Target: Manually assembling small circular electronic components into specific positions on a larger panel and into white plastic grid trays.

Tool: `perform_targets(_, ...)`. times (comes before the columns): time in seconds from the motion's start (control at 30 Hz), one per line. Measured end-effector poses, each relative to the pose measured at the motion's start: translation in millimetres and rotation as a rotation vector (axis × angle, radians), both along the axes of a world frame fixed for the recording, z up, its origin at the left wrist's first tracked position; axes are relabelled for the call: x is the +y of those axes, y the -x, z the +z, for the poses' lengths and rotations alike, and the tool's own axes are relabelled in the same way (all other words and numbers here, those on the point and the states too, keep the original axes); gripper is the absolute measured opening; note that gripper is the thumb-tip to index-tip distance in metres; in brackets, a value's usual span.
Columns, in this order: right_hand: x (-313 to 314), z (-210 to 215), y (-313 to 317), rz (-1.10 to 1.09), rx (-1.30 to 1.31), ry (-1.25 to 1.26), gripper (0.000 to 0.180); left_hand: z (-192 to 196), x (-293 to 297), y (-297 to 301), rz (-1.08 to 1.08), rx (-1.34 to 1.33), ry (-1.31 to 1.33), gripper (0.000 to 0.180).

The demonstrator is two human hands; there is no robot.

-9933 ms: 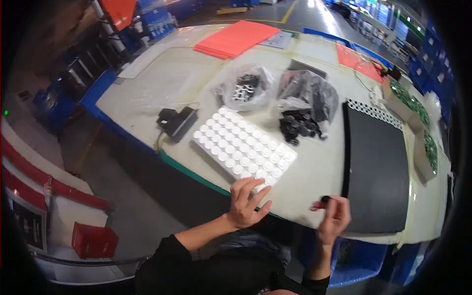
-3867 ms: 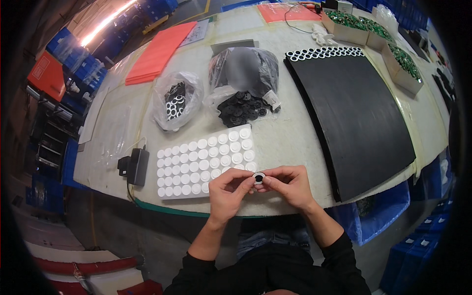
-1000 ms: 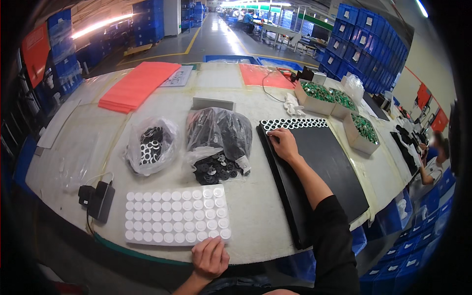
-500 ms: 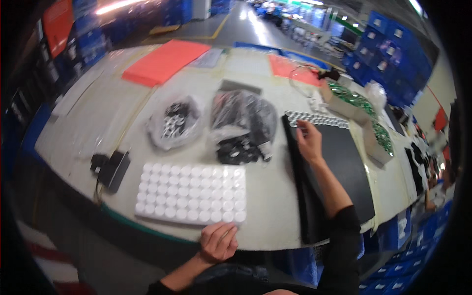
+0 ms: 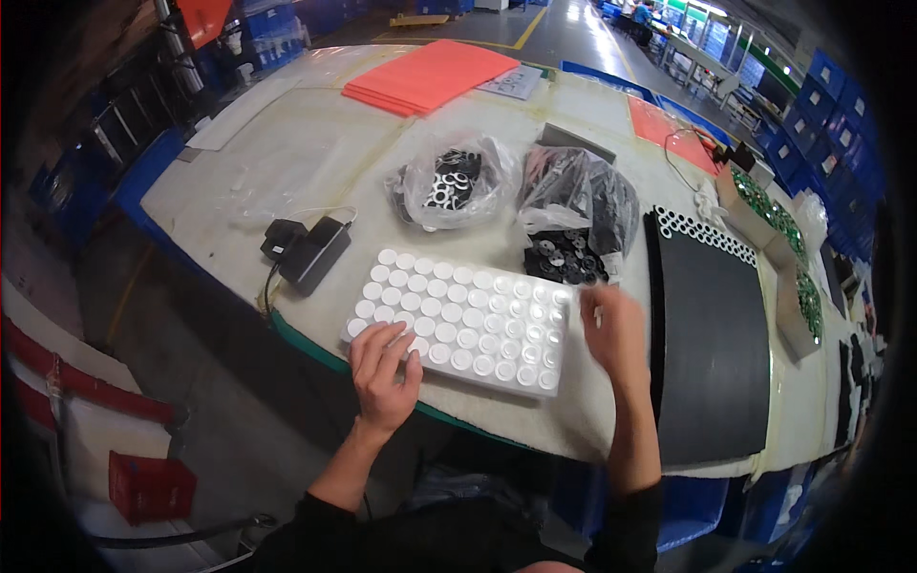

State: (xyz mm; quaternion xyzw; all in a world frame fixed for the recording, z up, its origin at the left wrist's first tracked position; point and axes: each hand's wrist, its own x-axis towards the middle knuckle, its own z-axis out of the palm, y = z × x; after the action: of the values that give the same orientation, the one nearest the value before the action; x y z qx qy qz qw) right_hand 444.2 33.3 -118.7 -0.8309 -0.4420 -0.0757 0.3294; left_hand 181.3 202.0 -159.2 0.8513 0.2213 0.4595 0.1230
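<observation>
A white tray of round white caps in rows (image 5: 458,321) lies in front of me. My left hand (image 5: 384,382) is at its near left corner, fingers apart and resting over the edge and the caps there. Just off the tray's right edge is my right hand (image 5: 613,329), a little blurred, with its fingers curled together; what they hold, if anything, cannot be made out. To the right lies a black board (image 5: 712,344), with small white-rimmed black rings (image 5: 707,235) in rows along its far edge.
Beyond the tray are a clear bag of rings (image 5: 449,186) and a bag of black round parts (image 5: 578,205). A black power adapter (image 5: 315,256) sits at left. Orange sheets (image 5: 430,76) lie farther back; boxes of green circuit boards (image 5: 764,205) stand at right.
My right hand has moved from the rings on the black board left to the tray's right side. My left hand has shifted along the tray to its left corner. The view has turned left.
</observation>
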Motion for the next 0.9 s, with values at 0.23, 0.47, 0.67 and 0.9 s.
perform_targets(0.23,39.2,-9.5,-60.7,-0.1,-0.056,0.279,0.031,7.8,-10.6,-10.5,-0.194,0.331,-0.038,0.065)
perform_targets(0.47,35.2,-19.2,-61.2,-0.111,-0.051,0.196,0.024,-5.4,17.7,-6.0,-0.194,0.551,-0.232,0.073)
perform_targets(0.67,17.5,-24.4,-53.4,-0.31,-0.065,0.003,0.02,18.0,25.0,-4.5,-0.386,0.411,0.012,0.066)
perform_targets(0.9,-22.9,-20.2,24.2,-0.242,0.337,-0.334,0.013,35.3,23.9,8.0,-0.324,0.127,0.168,0.025)
